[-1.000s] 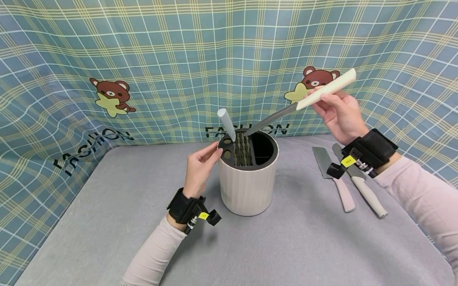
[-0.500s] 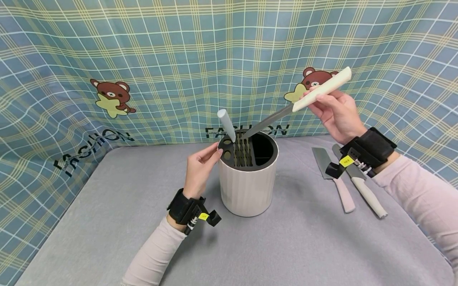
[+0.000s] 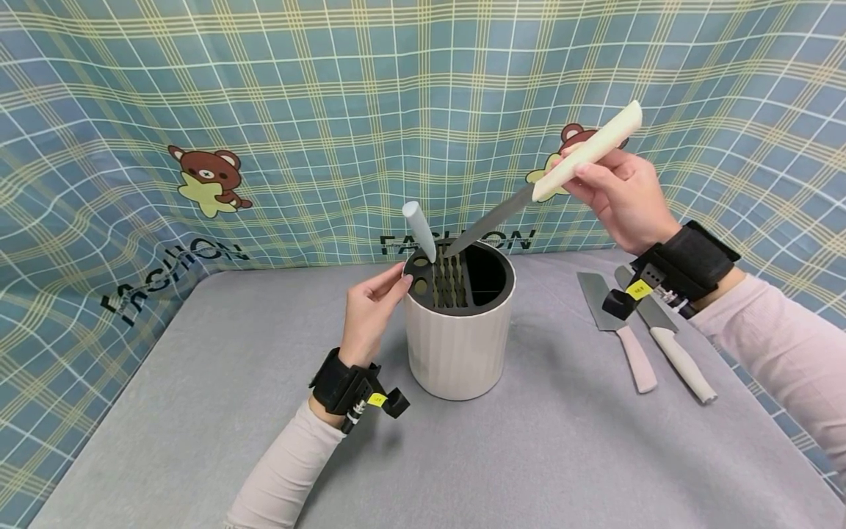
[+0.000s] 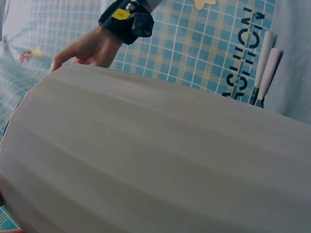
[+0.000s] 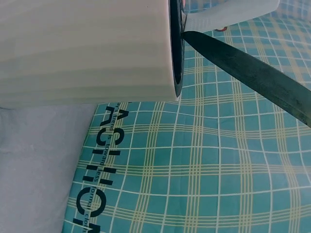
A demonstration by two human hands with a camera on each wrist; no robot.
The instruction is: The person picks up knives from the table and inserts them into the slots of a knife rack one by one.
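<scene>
A white ribbed knife holder (image 3: 456, 353) with a black slotted top stands upright on the grey table. My left hand (image 3: 370, 316) grips its left rim with thumb and fingers. My right hand (image 3: 628, 195) pinches the cream handle of a kitchen knife (image 3: 588, 153), tilted down to the left. The blade's tip is right at the slots in the holder's top; in the right wrist view the dark blade (image 5: 248, 70) points at the rim. Another knife with a pale blue-grey handle (image 3: 419, 229) stands in the holder, its blade hidden inside.
To the right on the table (image 3: 198, 411) lie a cleaver (image 3: 634, 360) with a pink handle and a knife (image 3: 682, 364) with an off-white handle, side by side. A checked curtain (image 3: 317, 132) hangs close behind the holder.
My right hand has shifted slightly left with the knife, and the handle has tipped up more steeply. The blade tip has moved a little left over the slots. My left hand has stayed still.
</scene>
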